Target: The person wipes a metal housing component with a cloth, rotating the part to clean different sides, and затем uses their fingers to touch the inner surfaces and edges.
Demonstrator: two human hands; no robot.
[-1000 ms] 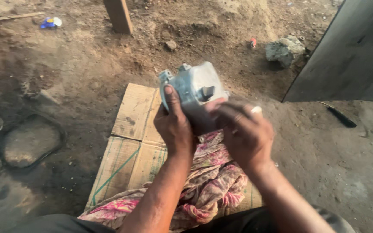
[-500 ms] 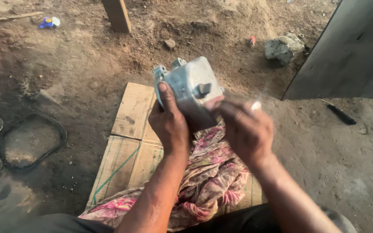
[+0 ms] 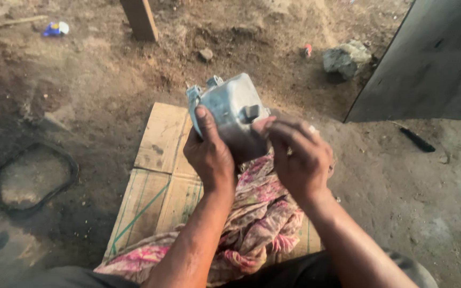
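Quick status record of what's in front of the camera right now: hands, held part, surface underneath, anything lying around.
left hand: grips the grey metal casing from its left side, thumb laid up its face
right hand: fingers touch the casing's lower right edge
grey metal casing: held up above the lap, small square knob on its face
under the hands: pink patterned cloth on a flattened cardboard sheet
ground: bare dirt
nearby: rock, wooden post, dark rubber ring, grey panel, dark tool
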